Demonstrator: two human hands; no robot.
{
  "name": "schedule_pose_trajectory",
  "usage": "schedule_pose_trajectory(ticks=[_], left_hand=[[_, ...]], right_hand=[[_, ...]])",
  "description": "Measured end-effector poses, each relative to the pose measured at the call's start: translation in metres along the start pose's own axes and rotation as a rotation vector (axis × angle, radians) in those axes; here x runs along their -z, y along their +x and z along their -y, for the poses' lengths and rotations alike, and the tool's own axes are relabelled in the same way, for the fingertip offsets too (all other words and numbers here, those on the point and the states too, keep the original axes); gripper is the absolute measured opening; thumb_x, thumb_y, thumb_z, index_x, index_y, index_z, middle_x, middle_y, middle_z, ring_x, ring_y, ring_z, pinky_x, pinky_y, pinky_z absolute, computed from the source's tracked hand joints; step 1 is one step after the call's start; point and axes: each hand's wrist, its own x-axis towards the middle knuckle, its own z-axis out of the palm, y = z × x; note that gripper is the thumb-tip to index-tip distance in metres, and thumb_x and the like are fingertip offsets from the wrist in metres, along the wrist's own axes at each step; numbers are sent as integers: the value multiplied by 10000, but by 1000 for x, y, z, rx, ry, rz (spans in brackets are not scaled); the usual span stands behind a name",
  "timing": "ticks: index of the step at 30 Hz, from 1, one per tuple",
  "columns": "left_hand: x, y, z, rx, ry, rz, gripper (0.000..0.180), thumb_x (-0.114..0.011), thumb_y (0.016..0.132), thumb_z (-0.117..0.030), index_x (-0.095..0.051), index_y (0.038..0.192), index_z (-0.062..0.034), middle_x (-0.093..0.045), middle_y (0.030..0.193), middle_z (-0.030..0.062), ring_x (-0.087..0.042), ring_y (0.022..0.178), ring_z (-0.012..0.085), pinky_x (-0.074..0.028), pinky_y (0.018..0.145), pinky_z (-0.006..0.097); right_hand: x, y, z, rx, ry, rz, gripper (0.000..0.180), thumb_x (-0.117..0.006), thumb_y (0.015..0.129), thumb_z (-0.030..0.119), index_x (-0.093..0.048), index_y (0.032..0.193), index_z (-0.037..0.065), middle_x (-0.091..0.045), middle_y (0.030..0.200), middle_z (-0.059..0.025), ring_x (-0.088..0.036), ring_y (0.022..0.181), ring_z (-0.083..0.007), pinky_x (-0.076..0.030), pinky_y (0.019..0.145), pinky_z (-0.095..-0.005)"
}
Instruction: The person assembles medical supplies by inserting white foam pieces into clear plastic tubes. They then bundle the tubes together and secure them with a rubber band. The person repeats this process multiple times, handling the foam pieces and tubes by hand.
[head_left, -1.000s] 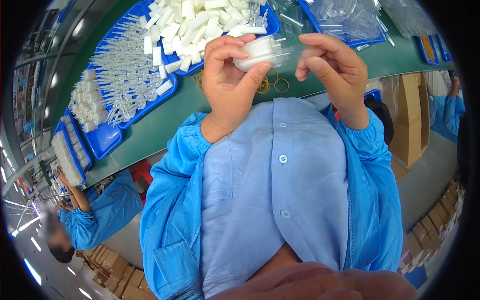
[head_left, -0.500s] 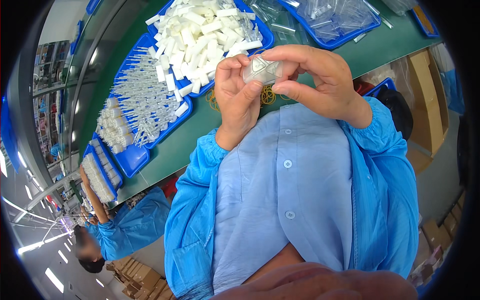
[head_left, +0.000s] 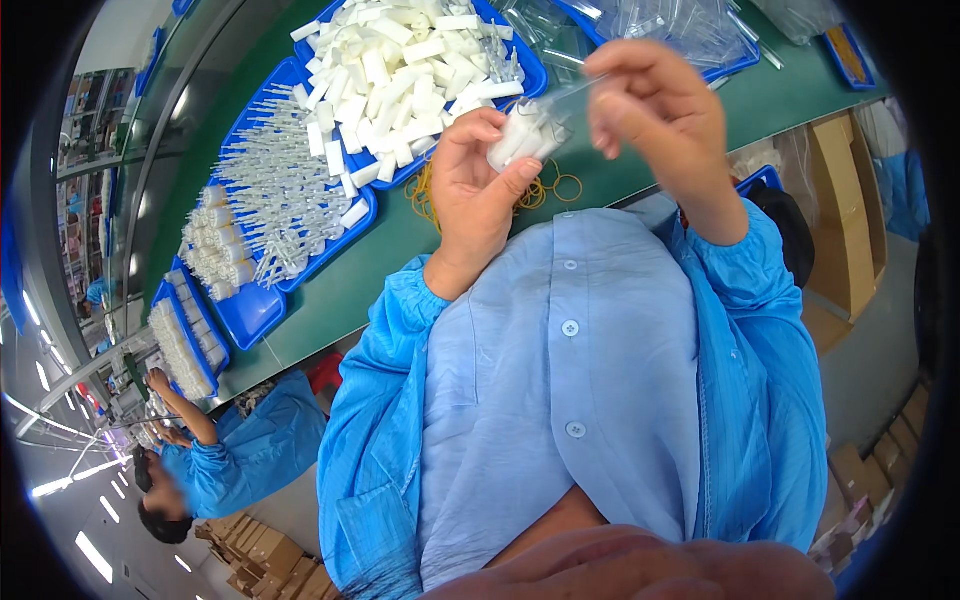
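Observation:
My left hand (head_left: 480,185) is closed around a small clear plastic bag (head_left: 528,138) with several white pieces bundled inside; its thumb presses on the near side. To the right, my right hand (head_left: 665,115) has its thumb and forefinger at the stretched, see-through end of the bag, which shows as a thin clear strip between the hands. The fingers of that hand are slightly blurred. Yellow rubber bands (head_left: 565,188) lie on the green table just under and beside my left hand.
A blue tray of white blocks (head_left: 385,60) stands at the back. Left of it is a tray of thin clear sticks (head_left: 285,180), then bundled white pieces (head_left: 215,240). Clear plastic bags (head_left: 690,35) fill a tray at back right. A co-worker in a blue sleeve (head_left: 235,465) works at far left.
My right hand has moved right and up from the bundle, drawing out the clear end of the bag. My left hand stays around the bundle, with the white pieces now more visible.

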Motion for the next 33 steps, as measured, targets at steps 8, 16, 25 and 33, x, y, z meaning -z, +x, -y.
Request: schedule_pose_trajectory(ticks=[8, 16, 25, 33], left_hand=[[-2, 3, -12, 121, -138, -120, 350, -675, 815, 79, -531, 1116, -25, -503, 1215, 103, -518, 1139, 209, -440, 985, 348], [-1, 4, -12, 80, -83, -116, 340, -695, 807, 67, -574, 1116, -6, -504, 1212, 92, -514, 1132, 194, -430, 983, 328], [-1, 4, -12, 70, -2, -126, 326, -713, 778, 70, -611, 1082, 10, -499, 1194, 90, -498, 1122, 183, -414, 976, 314], [-3, 5, -12, 12, 54, -81, 325, -721, 774, 71, -620, 1078, 15, -496, 1169, 83, -503, 1098, 175, -424, 960, 302]], right_hand=[[33, 4, -14, 14, 161, 28, 230, -524, 941, 99, -524, 1156, 17, -611, 928, -131, -591, 690, -141, -489, 557, -243], [27, 0, -11, -65, 35, 7, 194, -609, 909, 60, -591, 1091, -6, -611, 876, -60, -553, 664, -80, -458, 567, -210], [12, 1, -6, 87, -297, 33, 194, -661, 872, 16, -663, 1065, -4, -578, 843, -24, -520, 658, -62, -425, 581, -187], [12, 2, -9, 113, -359, 2, 199, -651, 877, 21, -672, 1075, 3, -568, 867, -23, -509, 648, -58, -412, 569, -186]])
